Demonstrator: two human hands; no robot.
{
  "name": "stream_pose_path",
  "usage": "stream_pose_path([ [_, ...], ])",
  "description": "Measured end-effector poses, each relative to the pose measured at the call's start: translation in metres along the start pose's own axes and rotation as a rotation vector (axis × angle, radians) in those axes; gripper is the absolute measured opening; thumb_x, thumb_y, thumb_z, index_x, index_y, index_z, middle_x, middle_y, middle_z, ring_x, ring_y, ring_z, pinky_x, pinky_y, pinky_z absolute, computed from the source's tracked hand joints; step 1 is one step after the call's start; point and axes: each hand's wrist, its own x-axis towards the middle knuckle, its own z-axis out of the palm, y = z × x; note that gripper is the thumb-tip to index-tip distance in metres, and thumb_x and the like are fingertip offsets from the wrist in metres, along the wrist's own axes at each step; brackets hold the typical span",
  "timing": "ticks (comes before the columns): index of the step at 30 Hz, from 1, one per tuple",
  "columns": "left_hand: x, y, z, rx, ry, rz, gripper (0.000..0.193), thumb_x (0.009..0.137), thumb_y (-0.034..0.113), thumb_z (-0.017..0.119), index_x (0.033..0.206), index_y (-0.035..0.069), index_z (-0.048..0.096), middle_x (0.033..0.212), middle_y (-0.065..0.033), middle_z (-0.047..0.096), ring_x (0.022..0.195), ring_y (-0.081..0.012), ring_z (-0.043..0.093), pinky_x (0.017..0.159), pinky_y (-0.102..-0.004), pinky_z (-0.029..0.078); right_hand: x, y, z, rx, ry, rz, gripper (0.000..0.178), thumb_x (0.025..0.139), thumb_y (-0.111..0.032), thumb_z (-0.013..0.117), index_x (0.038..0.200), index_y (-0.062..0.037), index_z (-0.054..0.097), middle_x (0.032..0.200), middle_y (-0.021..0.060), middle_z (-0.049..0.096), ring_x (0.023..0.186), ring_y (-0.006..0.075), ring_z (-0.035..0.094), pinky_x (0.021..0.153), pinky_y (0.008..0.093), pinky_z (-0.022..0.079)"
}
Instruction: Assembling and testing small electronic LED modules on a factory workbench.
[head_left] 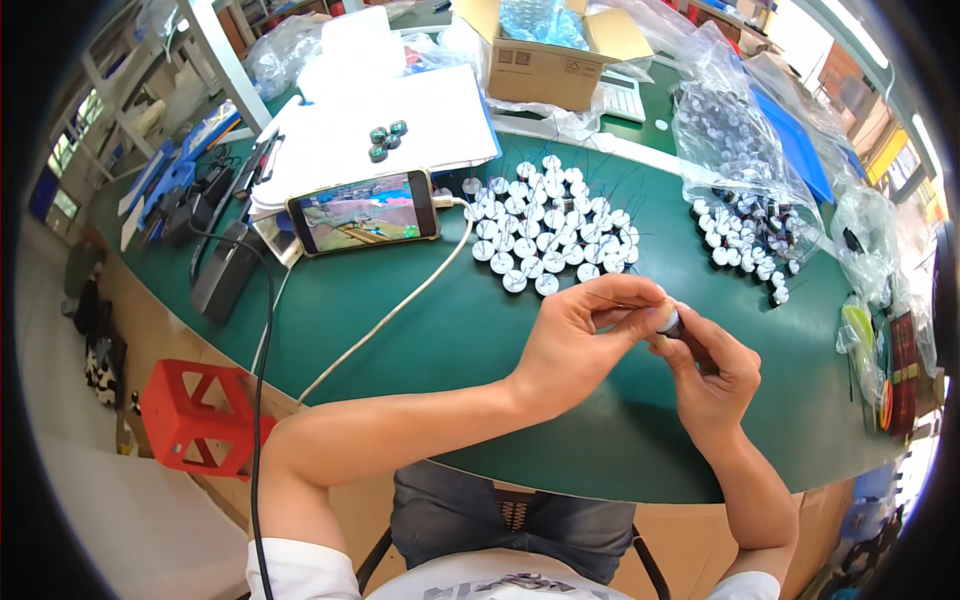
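Between both hands, above the green table, I hold a small round part point(669, 322) with a pale top and a dark body. My left hand point(590, 335) pinches its top side, and thin dark wires run back over those fingers. The fingers of my right hand point(708, 368) are closed on its lower side. Just beyond my left hand stands a cluster of similar white-topped round parts point(545, 240) with thin dark wires sticking up. Farther right lies a looser heap of such parts point(750, 235), by the mouth of a clear plastic bag point(730, 130).
A phone point(365, 213) showing a colourful picture leans at the left, with a white cable point(390, 310) plugged in. Several dark round pieces point(386, 140) lie on white paper point(440, 115). An open cardboard box point(545, 70) stands at the back. A red stool point(200, 418) is at the left.
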Motion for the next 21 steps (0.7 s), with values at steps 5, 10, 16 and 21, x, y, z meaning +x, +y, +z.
stream_pose_path([
  [5, 0.001, -0.003, -0.003, 0.057, -0.024, 0.063, 0.015, 0.087, 0.002, 0.068, 0.102, 0.000, 0.064, 0.101, -0.0068, 0.067, 0.094, -0.0127, 0.064, 0.083, -0.0256, 0.053, -0.001, 0.003, 0.001, 0.034, -0.009, 0.072, 0.030, 0.080, 0.008, 0.069, 0.109, 0.0070, 0.064, 0.096, 0.0149, 0.071, 0.083, 0.0185, 0.070, 0.073, 0.0276, 0.058],
  [10, 0.003, 0.004, -0.005, 0.263, -0.088, 0.187, 0.016, 0.086, 0.002, 0.069, 0.101, 0.002, 0.065, 0.100, -0.0057, 0.067, 0.093, -0.0124, 0.064, 0.081, -0.0260, 0.052, 0.003, -0.003, 0.009, 0.110, 0.027, 0.121, 0.033, 0.079, 0.009, 0.070, 0.111, 0.0059, 0.063, 0.094, 0.0132, 0.070, 0.083, 0.0176, 0.070, 0.076, 0.0281, 0.057],
  [16, 0.006, 0.000, -0.006, 0.563, -0.115, 0.528, 0.020, 0.078, -0.001, 0.072, 0.097, 0.004, 0.069, 0.090, -0.0036, 0.068, 0.085, -0.0167, 0.062, 0.074, -0.0287, 0.052, 0.002, 0.005, 0.004, -0.056, -0.051, 0.028, 0.036, 0.075, 0.007, 0.072, 0.110, 0.0056, 0.063, 0.090, 0.0122, 0.070, 0.078, 0.0164, 0.070, 0.070, 0.0274, 0.057],
  [21, 0.009, -0.001, -0.010, 0.729, -0.113, 0.724, 0.024, 0.074, -0.002, 0.074, 0.097, 0.004, 0.070, 0.083, -0.0032, 0.068, 0.080, -0.0180, 0.062, 0.067, -0.0303, 0.051, 0.008, 0.002, 0.000, -0.155, -0.140, -0.044, 0.032, 0.073, 0.007, 0.073, 0.105, 0.0028, 0.065, 0.088, 0.0106, 0.070, 0.074, 0.0176, 0.068, 0.065, 0.0269, 0.055],
])
